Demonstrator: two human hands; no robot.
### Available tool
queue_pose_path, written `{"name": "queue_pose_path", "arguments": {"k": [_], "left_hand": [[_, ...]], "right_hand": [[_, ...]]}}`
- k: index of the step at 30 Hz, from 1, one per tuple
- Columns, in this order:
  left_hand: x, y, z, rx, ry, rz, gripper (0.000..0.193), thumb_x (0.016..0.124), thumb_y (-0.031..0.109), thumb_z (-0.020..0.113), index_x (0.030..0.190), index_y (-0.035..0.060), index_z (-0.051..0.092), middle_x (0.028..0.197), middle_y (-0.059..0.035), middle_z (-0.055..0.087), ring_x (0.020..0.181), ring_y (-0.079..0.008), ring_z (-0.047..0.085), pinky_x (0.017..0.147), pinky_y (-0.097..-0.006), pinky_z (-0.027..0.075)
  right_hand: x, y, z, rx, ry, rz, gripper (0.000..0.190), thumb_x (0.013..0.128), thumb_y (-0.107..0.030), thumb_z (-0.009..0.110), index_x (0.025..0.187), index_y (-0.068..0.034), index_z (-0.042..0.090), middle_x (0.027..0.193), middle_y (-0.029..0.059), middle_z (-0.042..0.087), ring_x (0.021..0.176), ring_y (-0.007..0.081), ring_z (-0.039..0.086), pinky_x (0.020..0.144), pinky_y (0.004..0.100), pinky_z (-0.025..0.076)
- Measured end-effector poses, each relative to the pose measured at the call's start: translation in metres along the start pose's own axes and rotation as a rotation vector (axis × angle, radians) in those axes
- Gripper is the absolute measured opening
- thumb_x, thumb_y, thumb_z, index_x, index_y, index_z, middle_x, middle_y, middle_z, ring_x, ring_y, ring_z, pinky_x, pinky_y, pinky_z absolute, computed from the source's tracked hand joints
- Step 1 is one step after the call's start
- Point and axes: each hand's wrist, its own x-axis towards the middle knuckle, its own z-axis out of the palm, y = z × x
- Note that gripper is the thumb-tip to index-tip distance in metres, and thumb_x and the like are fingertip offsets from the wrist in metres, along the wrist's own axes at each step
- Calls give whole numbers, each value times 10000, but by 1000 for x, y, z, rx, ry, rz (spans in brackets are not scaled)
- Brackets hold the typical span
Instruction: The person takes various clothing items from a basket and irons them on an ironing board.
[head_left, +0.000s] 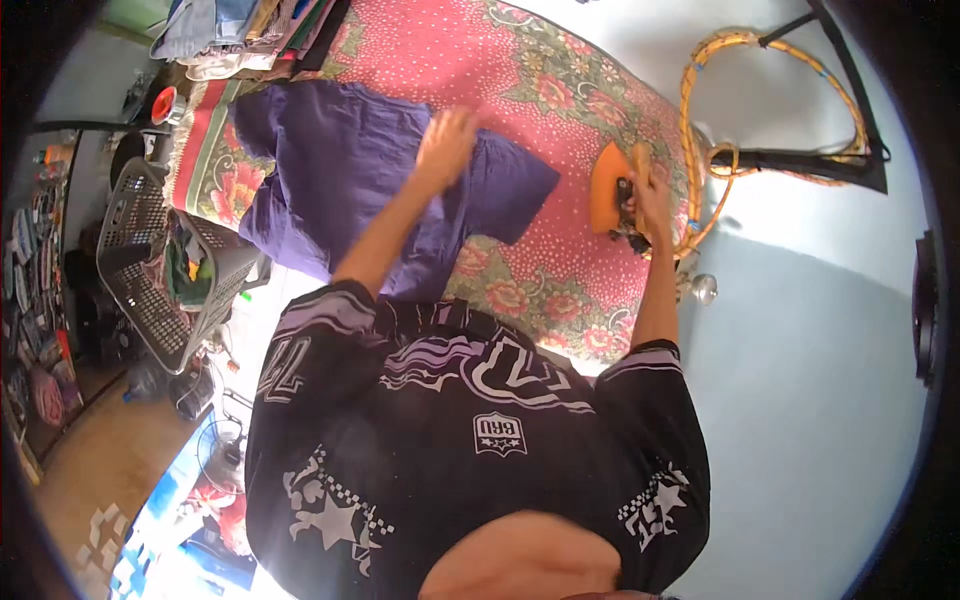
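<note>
A purple short-sleeved shirt (345, 180) lies spread over a red floral cloth (555, 277) with a fringed left edge. My left hand (448, 146) is over the shirt's upper right part, near the base of a sleeve; it is slightly blurred, and whether it presses on the fabric I cannot tell. To the right of the shirt, my right hand (654, 202) is closed around the handle of an orange clothes iron (606, 187). The iron is on the floral cloth, apart from the sleeve. My right fingers are partly hidden behind the handle.
Folded clothes (247, 37) are stacked at the far left. A grey plastic laundry basket (135, 247) with garments inside stands left of the cloth. Against the right wall is a yellow wrapped cord or hose (686, 112), looped over a black frame (810, 161). A wire-cage fan (225, 454) stands lower left.
</note>
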Motion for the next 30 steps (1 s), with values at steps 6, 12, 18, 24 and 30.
{"name": "queue_pose_path", "arguments": {"k": [6, 12, 18, 24, 30], "left_hand": [[21, -55, 9, 161, -179, 190, 357, 823, 376, 672, 1018, 80, 630, 1006, -82, 649, 1091, -258, 565, 1033, -461, 370], [27, -52, 4, 17, -184, 58, 259, 908, 336, 584, 1002, 99, 628, 1032, -88, 664, 1089, -257, 576, 1029, -488, 360], [42, -55, -14, -126, -198, -1, 261, 946, 318, 527, 962, 84, 642, 984, -100, 682, 1018, -285, 612, 952, -506, 375], [40, -68, -37, -136, -115, 51, 271, 934, 333, 548, 952, 79, 641, 988, -106, 677, 1063, -304, 574, 989, -502, 357], [29, -91, -23, -75, -108, 106, 269, 913, 295, 576, 1014, 46, 585, 999, -129, 640, 1090, -310, 549, 1014, -487, 344]], "right_hand": [[-90, -62, 86, -375, 50, -291, 360, 903, -376, 645, 969, -23, 674, 822, 121, 597, 711, 228, 610, 606, 366, 478], [-150, -68, 178, -372, -49, -388, 474, 885, -356, 635, 1238, -42, 592, 943, 246, 605, 920, 420, 590, 819, 454, 491], [-84, -109, 203, -402, -28, -384, 389, 886, -374, 593, 1057, -25, 609, 976, 284, 642, 855, 515, 603, 775, 555, 495], [-40, -137, 190, -342, 93, -279, 402, 892, -399, 575, 997, -15, 630, 886, 286, 651, 858, 511, 612, 747, 565, 492], [-109, -101, 205, -273, -22, -256, 407, 906, -390, 596, 1111, -40, 568, 833, 315, 632, 806, 522, 610, 719, 574, 502]]}}
